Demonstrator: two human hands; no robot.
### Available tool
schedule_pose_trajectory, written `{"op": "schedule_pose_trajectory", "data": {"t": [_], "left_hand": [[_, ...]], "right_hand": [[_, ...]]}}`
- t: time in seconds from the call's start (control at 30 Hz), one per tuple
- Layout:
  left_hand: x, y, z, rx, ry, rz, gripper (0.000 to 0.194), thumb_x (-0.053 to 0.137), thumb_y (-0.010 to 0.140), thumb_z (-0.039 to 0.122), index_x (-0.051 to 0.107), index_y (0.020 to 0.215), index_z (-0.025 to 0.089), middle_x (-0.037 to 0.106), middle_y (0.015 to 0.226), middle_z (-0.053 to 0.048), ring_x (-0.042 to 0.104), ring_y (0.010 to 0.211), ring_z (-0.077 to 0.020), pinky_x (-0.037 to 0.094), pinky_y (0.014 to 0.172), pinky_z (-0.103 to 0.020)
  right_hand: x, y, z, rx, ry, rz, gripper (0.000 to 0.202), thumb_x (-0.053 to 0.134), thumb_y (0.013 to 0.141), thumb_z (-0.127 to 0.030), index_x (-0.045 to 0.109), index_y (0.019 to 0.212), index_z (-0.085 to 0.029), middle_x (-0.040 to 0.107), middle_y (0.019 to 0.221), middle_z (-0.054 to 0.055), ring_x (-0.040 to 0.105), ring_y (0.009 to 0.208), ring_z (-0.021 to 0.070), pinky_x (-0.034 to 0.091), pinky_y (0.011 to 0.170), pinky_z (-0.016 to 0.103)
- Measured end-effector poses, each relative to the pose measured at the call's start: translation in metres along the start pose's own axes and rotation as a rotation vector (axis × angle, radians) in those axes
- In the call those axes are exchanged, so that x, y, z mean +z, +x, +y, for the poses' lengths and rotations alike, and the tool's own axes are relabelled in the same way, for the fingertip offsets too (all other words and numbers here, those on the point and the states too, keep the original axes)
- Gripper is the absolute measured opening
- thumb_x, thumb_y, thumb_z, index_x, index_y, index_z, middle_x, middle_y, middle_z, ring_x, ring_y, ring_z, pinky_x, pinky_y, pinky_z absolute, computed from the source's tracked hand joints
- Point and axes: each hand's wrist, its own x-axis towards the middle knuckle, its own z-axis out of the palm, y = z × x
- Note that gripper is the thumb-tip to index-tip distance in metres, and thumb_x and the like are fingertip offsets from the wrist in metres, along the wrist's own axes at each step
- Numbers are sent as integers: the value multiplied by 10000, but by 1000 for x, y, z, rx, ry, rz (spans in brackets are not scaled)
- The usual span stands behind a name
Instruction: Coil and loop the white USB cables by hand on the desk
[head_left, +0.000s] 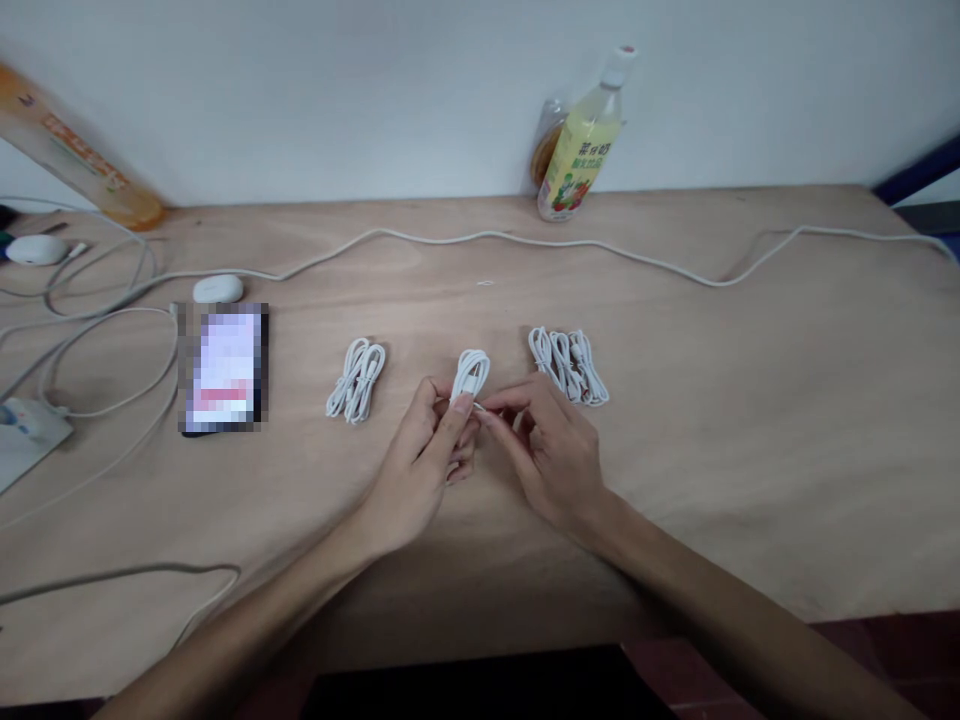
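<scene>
Together, left fingers (455, 412) pinching coiled white cable (471, 372), right fingers (491, 415) nearly closed beside.

Left hand (427, 450) pinching coiled white cable (471, 372); right hand (551, 445) apparently gripping tie.

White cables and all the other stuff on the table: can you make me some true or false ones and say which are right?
1. The left hand holds a coiled white cable. True.
2. The right hand is holding the phone. False: its fingertips are at a thin white strand by the coiled cable.
3. The bottle with the yellow label has a white cap. True.
4. The small white case sits on top of the phone. False: it lies on the table, just beyond the phone.
5. A long white cord runs across the table. True.
</scene>
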Motion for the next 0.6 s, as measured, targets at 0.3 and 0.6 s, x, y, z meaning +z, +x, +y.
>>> {"op": "schedule_pose_trajectory", "data": {"t": [0.3,0.6], "left_hand": [[-6,-7,-10,103,216,64,313,575,1120,525,478,1021,244,425,762,81,351,626,-107,329,546,-229],[-10,-6,-6,277,552,120,179,497,1150,395,495,1056,242,577,863,12,524,759,-170,427,710,-321]], "right_hand": [[0,4,-10,341,334,-27,145,725,1029,-323,754,903,-256,712,806,1,602,666,158,486,598,310],[-2,11,-8,677,803,-192,337,788,954,-528,692,847,-224,576,675,-45,453,499,95,363,416,234]]}}
